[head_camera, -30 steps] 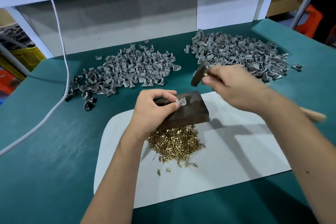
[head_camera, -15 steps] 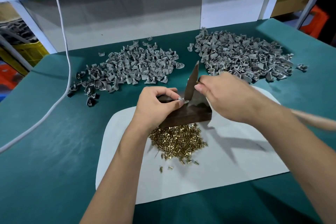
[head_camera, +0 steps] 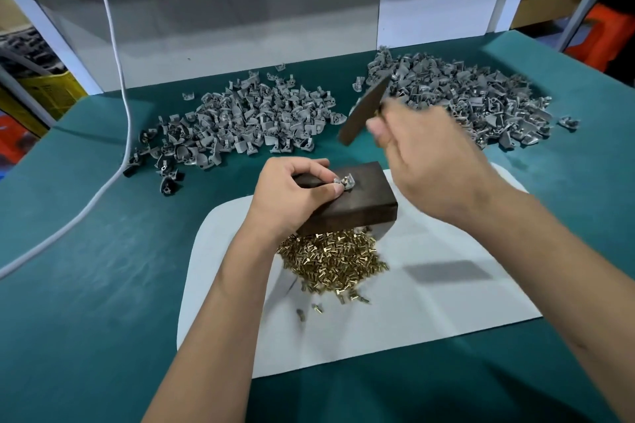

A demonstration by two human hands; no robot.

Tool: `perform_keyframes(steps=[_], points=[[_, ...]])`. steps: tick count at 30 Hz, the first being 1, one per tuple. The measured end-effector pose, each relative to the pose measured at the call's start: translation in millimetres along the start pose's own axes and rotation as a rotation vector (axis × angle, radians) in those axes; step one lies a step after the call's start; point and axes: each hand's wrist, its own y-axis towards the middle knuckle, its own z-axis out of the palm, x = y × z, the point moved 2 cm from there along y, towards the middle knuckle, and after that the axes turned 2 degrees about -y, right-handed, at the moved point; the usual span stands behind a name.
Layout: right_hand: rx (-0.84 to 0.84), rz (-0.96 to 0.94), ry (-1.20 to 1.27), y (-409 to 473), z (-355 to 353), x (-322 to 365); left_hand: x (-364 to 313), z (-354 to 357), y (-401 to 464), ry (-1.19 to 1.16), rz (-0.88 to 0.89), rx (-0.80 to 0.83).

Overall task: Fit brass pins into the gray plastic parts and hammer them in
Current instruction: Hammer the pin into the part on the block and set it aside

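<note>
**Hammer raised over a part pinned on the block**

Near the centre of the frame, the left hand (head_camera: 292, 191) pinches a gray plastic part (head_camera: 346, 181) between thumb and forefinger, holding it on the top face of a dark wooden block (head_camera: 357, 203). The other fingers of that hand are curled in against the block's left end. Whether a pin already sits in the part cannot be told.

The right hand (head_camera: 433, 161), blurred, is wrapped round the handle of a hammer, its fingers curled tight. The dark hammer head (head_camera: 364, 110) tilts up and to the right, above and to the right of the block, clear of the part.

Just below the block lies a heap of brass pins (head_camera: 333, 259) on a white mat (head_camera: 446, 285), with a few loose pins scattered at the heap's lower edge. The mat rests on the green tabletop (head_camera: 86, 285).

Two piles of gray parts sit farther up: one at centre left (head_camera: 240, 124), one at upper right (head_camera: 481, 99). A white cable (head_camera: 117, 45) runs down the left side of the frame and across the tabletop.
</note>
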Motion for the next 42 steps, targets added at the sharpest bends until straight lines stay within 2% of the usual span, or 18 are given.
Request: perform_keyframes(steps=[2, 3, 5, 8, 9, 11, 13, 17, 21, 23, 26, 30, 32, 35, 39, 42], points=[[0.192, -0.008, -0.068, -4, 11, 8, -1, 0, -1, -0.017, -0.006, -0.004], [0.237, 0.004, -0.09, -2, 10, 6, -2, 1, -2, -0.016, -0.007, -0.002], [0.202, 0.014, -0.101, 6, 2, -3, -2, 0, -3, -0.012, -0.015, 0.001], [-0.012, 0.022, -0.032, 5, -2, -3, -1, 0, -2, 0.002, -0.013, 0.001], [0.016, 0.018, -0.037, 3, 3, 1, -1, 0, -1, -0.005, -0.013, 0.001], [0.187, 0.034, -0.067, -2, 15, 6, -2, 1, -2, -0.026, -0.018, 0.003], [0.223, 0.073, -0.094, 2, 9, 0, -2, 0, -2, -0.012, -0.019, 0.002], [-0.029, 0.098, -0.012, 3, -4, -2, 0, 0, -1, 0.006, -0.012, -0.003], [0.25, 0.11, -0.073, -4, 11, 4, 0, 0, -2, -0.026, -0.021, -0.003], [0.23, 0.125, -0.102, 1, 1, -5, 1, 0, -2, -0.03, -0.021, -0.002], [0.018, 0.118, -0.033, -1, -4, -2, 2, 0, -1, -0.023, -0.015, -0.005], [0.255, 0.094, -0.073, -3, 11, 12, 3, -1, 0, -0.044, -0.018, -0.005], [0.214, 0.087, -0.119, 6, 0, 4, 3, -1, -1, -0.044, -0.02, 0.008], [-0.029, 0.094, -0.042, 5, -4, 3, 3, 0, 0, -0.03, -0.015, 0.006], [0.25, 0.115, -0.06, -1, 16, 5, 4, -1, 0, -0.054, -0.024, 0.005], [0.244, 0.087, -0.081, 2, 8, -4, 3, -2, -2, -0.049, -0.028, 0.012]])
